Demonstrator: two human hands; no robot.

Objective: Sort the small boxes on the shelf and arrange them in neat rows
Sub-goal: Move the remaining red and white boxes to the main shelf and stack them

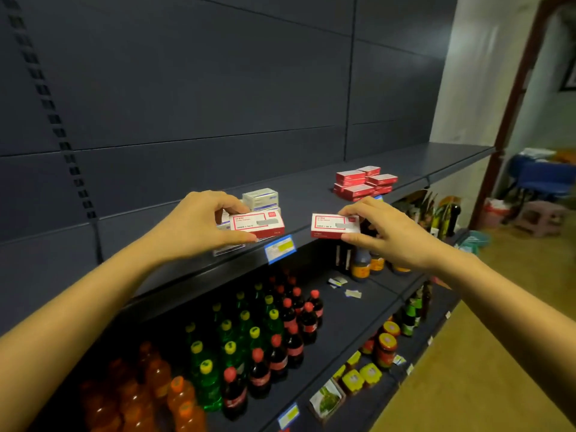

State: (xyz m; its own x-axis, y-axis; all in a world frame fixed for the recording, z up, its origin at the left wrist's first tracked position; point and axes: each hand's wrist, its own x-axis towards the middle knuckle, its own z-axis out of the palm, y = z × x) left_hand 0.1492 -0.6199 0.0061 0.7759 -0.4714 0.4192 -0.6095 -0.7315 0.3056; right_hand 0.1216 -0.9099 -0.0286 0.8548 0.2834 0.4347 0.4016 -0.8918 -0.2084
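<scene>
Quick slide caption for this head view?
Left hand grips left box, right hand grips right box, at shelf edge; red stack beyond.

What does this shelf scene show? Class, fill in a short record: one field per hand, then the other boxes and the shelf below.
Left hand: pinches left box, red and white, near the shelf front
Right hand: pinches right box, same kind, at the shelf edge
Pale boxes: stacked behind left box
Red pile: further right on shelf
Lower shelf: bottles, orange, green, dark

Two forearms — bare as far as seen; left hand [199, 224], right hand [385, 233] bare too.
</scene>
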